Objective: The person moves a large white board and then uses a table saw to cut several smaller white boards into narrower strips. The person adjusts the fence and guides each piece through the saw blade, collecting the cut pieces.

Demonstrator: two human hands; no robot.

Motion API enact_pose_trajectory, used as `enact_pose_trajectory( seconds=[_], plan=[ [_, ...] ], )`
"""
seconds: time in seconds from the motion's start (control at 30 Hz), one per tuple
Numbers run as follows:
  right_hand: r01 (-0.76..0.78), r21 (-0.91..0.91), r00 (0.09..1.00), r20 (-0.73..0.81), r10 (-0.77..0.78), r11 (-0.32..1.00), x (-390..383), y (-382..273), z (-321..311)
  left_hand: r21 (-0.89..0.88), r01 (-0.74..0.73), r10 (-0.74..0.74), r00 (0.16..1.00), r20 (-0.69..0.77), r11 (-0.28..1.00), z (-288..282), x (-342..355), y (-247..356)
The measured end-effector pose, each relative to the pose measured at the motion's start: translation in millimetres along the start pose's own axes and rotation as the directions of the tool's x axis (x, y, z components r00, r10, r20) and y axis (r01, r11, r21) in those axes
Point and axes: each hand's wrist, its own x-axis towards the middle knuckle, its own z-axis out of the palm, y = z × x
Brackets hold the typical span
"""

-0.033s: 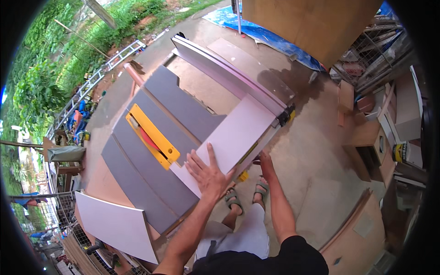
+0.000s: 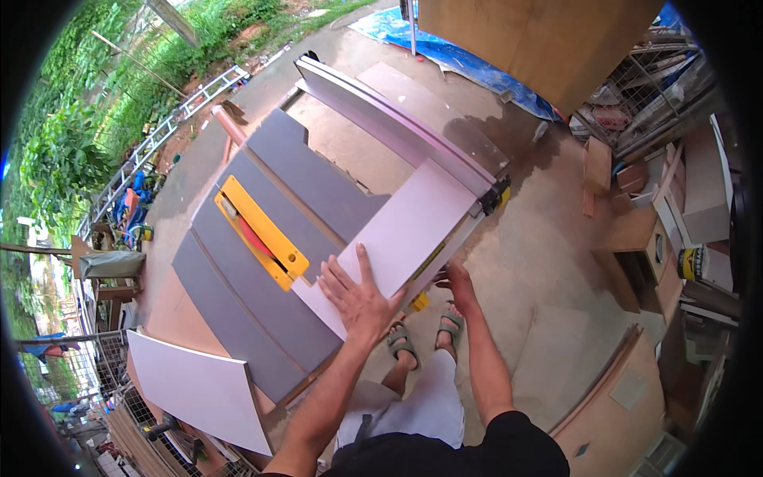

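My left hand (image 2: 355,300) lies flat on a pale pinkish-white board (image 2: 413,219), its fingers spread toward the yellow insert. The board rests on the grey table saw top (image 2: 270,318), with its right end against the long fence (image 2: 397,119). A red blade (image 2: 254,240) shows in the slot of the yellow insert (image 2: 274,242), left of the board. At the saw's near edge, beside the front rail, my right hand (image 2: 458,286) has its fingers curled. What they grip, if anything, is hidden.
A white panel (image 2: 199,389) leans at the saw's lower left. To the right stand a wooden box (image 2: 628,262) and stacked boards (image 2: 616,397). A large plywood sheet (image 2: 532,48) rises at the back right, above a blue tarp (image 2: 453,71). A ladder (image 2: 171,123) lies along the left.
The whole scene sits slightly higher and further left in the picture. Both hands and the board keep their places on the saw.
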Motion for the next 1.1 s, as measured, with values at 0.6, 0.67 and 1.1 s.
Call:
enact_pose_trajectory(
  seconds=[0.6,0.67,1.1],
  plan=[
    [0.395,-0.232,0.912,-0.021,-0.411,0.889,78.5,35.6,13.2,-0.023,0.018,-0.019,1.0,-0.01,1.0,2.4,5.9,-1.1],
    [0.332,-0.267,0.94,0.012,-0.342,0.904,99.4,48.1,0.9,-0.078,0.013,-0.017,0.998,-0.053,0.997,1.2,5.7,-0.3],
    [-0.314,-0.252,0.939,0.06,0.339,0.915,-42.5,151.6,82.3,-0.128,0.015,-0.024,0.997,-0.067,0.992,12.7,5.2,-3.0]
  ],
)
